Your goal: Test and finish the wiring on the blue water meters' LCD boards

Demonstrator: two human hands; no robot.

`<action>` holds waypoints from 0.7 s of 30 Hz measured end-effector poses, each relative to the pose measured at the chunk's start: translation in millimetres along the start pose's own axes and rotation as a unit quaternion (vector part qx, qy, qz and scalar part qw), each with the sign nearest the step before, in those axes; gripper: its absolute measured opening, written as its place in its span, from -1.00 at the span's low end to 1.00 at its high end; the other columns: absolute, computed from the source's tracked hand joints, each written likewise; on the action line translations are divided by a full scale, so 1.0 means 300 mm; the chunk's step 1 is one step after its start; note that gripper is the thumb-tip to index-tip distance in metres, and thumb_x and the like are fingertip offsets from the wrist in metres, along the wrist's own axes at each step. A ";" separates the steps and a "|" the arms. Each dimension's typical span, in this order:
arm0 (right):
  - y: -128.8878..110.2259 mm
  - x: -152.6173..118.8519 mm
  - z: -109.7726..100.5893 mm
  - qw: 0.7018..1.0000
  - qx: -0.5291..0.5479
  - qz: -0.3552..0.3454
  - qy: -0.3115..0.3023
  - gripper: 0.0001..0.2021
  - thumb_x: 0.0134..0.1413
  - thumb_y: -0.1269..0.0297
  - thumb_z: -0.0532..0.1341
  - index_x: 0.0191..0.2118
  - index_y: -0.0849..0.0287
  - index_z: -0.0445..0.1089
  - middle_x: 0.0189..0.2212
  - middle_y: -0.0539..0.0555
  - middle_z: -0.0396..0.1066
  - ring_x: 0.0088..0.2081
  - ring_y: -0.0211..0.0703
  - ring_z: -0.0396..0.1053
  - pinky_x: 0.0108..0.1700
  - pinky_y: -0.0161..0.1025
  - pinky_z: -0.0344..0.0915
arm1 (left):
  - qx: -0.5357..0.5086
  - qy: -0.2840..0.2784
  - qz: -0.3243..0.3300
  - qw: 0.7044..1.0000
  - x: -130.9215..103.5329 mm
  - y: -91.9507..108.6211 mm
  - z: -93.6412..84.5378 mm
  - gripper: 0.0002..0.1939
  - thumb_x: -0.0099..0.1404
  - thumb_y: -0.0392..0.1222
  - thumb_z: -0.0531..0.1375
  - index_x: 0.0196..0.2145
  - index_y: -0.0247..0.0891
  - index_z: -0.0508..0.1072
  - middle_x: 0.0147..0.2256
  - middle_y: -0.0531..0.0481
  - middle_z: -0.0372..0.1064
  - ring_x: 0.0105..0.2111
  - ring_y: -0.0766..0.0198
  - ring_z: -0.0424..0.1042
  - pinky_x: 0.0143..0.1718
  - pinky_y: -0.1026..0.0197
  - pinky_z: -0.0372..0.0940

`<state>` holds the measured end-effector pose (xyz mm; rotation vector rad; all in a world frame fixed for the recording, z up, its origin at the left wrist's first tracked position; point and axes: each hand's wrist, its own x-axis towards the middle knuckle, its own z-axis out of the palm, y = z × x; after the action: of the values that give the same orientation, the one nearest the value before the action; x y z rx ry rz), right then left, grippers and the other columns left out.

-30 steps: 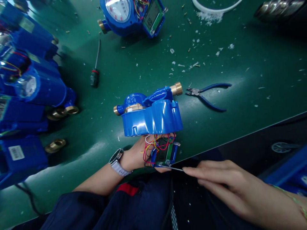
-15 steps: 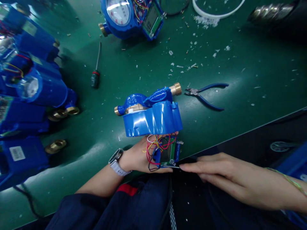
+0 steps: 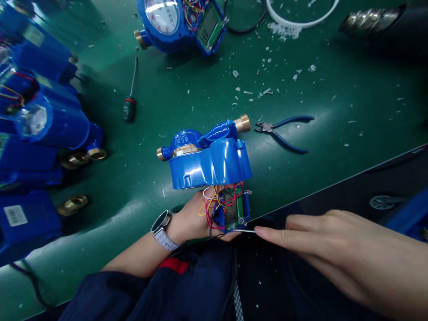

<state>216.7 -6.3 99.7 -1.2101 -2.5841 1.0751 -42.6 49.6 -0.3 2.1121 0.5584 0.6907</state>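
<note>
A blue water meter (image 3: pixel 207 162) with brass threaded ends lies on its side in front of me. Red, yellow, white and black wires (image 3: pixel 214 203) run from its housing to a small display module (image 3: pixel 231 213), a green board with an LCD in a blue frame. My left hand (image 3: pixel 190 218), wearing a watch, is closed around the module from behind and below; its fingers are mostly hidden. My right hand (image 3: pixel 327 240) is closed on a thin metal shaft (image 3: pixel 247 231), whose tip reaches the module's lower edge. The tool's handle is hidden in the hand.
Blue-handled cutting pliers (image 3: pixel 284 133) lie open right of the meter. A screwdriver (image 3: pixel 129 107) rests to the left. Another meter (image 3: pixel 174 26) stands at the back, and several more (image 3: pixel 50 116) crowd the left. White scraps (image 3: pixel 247 92) litter the green table (image 3: pixel 160 93).
My right hand has turned and shifted a little up and right, with more of the shaft showing. The module is tilted slightly differently, so digits show on its LCD. The whole view has shifted slightly.
</note>
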 end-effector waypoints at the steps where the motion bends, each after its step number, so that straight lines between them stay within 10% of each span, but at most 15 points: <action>1: -0.012 -0.017 0.016 0.999 -0.042 -0.008 0.021 -0.33 -0.01 0.62 -0.01 0.19 0.01 0.40 -0.31 0.00 0.53 -0.54 -0.24 0.45 -0.55 -0.34 0.34 | -0.004 0.003 -0.009 1.000 0.000 0.003 0.000 -0.17 0.18 0.06 0.34 0.29 -0.19 0.11 0.10 -0.28 0.38 0.06 -0.07 0.48 0.10 -0.08 0.45; 14: -0.080 -0.088 0.141 0.982 -0.155 0.019 0.108 -0.19 -0.21 0.73 -0.05 0.25 0.13 0.19 -0.28 -0.02 0.45 -0.49 -0.30 0.47 -0.55 -0.33 0.31 | -0.013 -0.001 -0.025 1.000 -0.013 0.005 0.002 -0.13 0.16 0.05 0.36 0.31 -0.15 0.07 -0.10 -0.17 0.47 -0.25 0.09 0.57 -0.23 0.09 0.55; 21: -0.086 -0.087 0.162 0.979 -0.161 0.014 0.127 -0.23 -0.21 0.73 -0.05 0.23 0.21 0.20 -0.31 -0.01 0.45 -0.48 -0.32 0.47 -0.52 -0.38 0.37 | -0.002 0.047 -0.027 0.999 -0.017 0.012 0.020 -0.10 0.16 0.06 0.35 0.33 -0.10 0.04 0.05 -0.21 0.40 -0.05 0.00 0.53 -0.10 0.02 0.53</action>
<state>200.4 -63.1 85.0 -1.3474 -2.6079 0.4745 -42.0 41.0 -2.0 2.0619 0.6621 0.7622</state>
